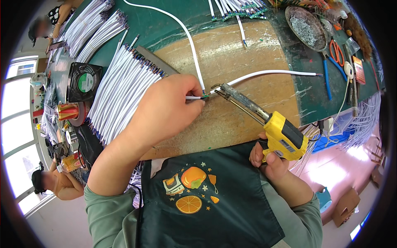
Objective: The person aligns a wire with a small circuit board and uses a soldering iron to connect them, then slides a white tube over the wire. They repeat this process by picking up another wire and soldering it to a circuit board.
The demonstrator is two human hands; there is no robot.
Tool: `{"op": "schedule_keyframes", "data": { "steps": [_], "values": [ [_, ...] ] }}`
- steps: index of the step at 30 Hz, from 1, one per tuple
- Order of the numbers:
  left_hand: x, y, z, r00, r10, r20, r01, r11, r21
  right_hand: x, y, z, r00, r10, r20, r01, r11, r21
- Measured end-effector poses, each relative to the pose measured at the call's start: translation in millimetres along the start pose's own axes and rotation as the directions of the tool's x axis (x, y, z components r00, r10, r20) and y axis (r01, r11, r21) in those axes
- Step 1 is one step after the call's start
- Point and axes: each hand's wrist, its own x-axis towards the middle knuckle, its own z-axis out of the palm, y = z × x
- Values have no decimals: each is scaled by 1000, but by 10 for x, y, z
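My left hand is closed in a pinch near a small green circuit board, with a short white cable end showing between the fingers. One white cable curves down to the board from the far side, and another white cable runs off it to the right. My right hand is wrapped round the handle of a yellow-and-black soldering gun. Its metal tip is close to the joint beside the board; whether it touches cannot be made out. Everything sits over a brown work board.
Rows of white cables lie left, beside a black fan and a solder spool. Cables with green boards lie at the far side. A metal dish, orange-handled scissors and blue-handled pliers lie right. Two other people sit left.
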Motion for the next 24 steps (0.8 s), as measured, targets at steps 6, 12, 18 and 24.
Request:
{"op": "schedule_keyframes", "data": {
  "steps": [6, 12, 18, 24],
  "values": [
    [-56, 5, 101, 906, 387, -173, -347, 912, 221, 23, -99, -8, 997, -74, 13, 74, 997, 25],
    [-176, 162, 242, 780, 577, -240, -552, 817, 169, 38, -270, 129, 972, -229, 46, 229, 973, 1],
    [-481, 452, 159, 936, 94, 339, 327, 126, -937, 99, -501, 330, 929, -367, 47, 370, 924, -99],
    [-186, -39, 188, 952, -247, 183, 264, 348, -900, 877, -498, 462, 930, -316, 187, 335, 939, -80]
  ]
}}
